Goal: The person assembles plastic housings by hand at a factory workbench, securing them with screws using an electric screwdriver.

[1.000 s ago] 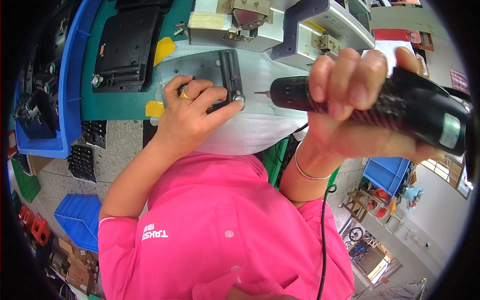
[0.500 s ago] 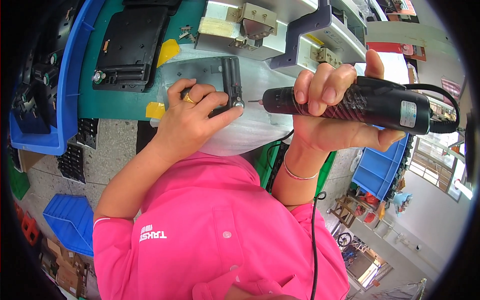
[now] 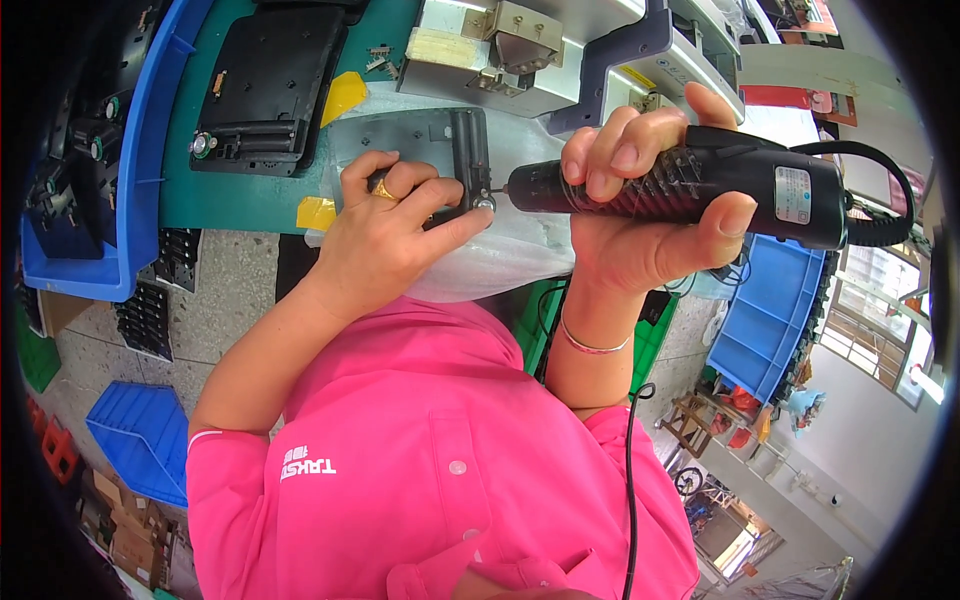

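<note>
A dark plastic panel with a raised black tubular section along its right side lies on the bench in front of me. My left hand holds it down, fingers curled over it. One fingertip presses beside a small round silver part at the panel's near right corner. My right hand grips a black electric screwdriver lying level, its thin bit pointing left. The bit's tip is at the panel's right edge, just above the silver part; whether it touches a screw is too small to tell.
A similar black panel lies on the green mat, with yellow tape beside it. At far left stands a blue bin of such parts. Metal fixtures stand behind the work. A coiled cord trails from the screwdriver.
The screwdriver has moved left in my right hand, bringing its bit from a gap away up to the panel's edge. My left hand stays on the panel.
</note>
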`<state>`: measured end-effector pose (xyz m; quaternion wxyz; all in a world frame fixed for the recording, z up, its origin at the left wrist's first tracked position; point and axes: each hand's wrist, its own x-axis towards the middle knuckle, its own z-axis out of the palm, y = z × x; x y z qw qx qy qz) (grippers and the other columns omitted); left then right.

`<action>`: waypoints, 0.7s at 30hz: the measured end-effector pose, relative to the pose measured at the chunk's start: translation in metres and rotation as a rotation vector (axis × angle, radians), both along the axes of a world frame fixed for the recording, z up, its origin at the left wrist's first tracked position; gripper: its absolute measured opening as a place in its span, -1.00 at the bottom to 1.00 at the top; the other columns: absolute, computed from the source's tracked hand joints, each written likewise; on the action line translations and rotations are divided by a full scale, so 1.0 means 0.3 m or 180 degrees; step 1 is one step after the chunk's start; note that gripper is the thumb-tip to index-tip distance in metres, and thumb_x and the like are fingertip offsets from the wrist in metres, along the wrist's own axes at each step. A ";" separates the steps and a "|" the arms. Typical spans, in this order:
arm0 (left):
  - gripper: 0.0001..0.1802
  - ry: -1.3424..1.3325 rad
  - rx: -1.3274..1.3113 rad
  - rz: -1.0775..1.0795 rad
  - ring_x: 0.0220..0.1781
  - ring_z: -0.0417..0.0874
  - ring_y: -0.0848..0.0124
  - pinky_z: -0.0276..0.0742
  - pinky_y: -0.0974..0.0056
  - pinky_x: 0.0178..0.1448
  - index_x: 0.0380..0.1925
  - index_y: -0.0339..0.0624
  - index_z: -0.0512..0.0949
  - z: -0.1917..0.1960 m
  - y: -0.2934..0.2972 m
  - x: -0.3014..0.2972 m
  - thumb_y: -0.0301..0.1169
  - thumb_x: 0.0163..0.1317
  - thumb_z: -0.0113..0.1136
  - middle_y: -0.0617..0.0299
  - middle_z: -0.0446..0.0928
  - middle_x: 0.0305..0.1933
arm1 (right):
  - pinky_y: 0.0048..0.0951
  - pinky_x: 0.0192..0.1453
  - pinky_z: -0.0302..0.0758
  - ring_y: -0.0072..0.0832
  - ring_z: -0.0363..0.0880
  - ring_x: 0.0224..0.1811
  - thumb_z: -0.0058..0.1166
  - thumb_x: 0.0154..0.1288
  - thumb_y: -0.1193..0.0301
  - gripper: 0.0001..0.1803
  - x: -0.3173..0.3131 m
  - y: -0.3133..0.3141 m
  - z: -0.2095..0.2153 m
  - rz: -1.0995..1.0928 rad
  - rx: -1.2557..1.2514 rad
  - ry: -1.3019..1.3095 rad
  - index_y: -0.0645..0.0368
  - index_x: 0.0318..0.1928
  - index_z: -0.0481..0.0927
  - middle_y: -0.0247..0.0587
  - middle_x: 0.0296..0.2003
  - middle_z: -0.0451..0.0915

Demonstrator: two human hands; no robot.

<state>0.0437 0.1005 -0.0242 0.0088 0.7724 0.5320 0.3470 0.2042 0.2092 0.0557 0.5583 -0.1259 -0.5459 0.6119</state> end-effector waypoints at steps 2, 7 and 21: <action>-0.64 0.0001 0.0004 0.0001 -0.06 0.49 0.43 0.15 0.08 0.22 -0.22 0.27 0.66 0.002 0.000 0.001 -0.38 -0.11 0.32 0.47 0.50 -0.24 | -0.33 -0.49 0.39 -0.50 0.36 -0.59 -0.09 0.27 -0.26 -0.19 0.000 -0.001 0.000 -0.0011 -0.0026 -0.0004 0.16 0.24 0.32 -0.26 -0.47 0.46; -0.64 0.0011 -0.0023 0.0003 -0.06 0.49 0.43 0.16 0.07 0.21 -0.22 0.27 0.65 0.004 -0.002 0.000 -0.37 -0.10 0.31 0.47 0.50 -0.24 | -0.33 -0.49 0.38 -0.50 0.36 -0.59 -0.10 0.31 -0.22 -0.24 -0.008 0.006 0.005 -0.0007 -0.0118 -0.0053 0.15 0.22 0.33 -0.26 -0.47 0.47; -0.66 0.0009 -0.0002 -0.0004 -0.06 0.49 0.43 0.15 0.06 0.22 -0.23 0.27 0.66 0.000 0.001 0.001 -0.36 -0.09 0.30 0.47 0.50 -0.24 | -0.36 -0.51 0.36 -0.50 0.37 -0.60 -0.13 0.32 -0.25 -0.30 -0.020 0.027 -0.011 0.0168 -0.0519 0.0149 0.13 0.08 0.43 -0.27 -0.49 0.49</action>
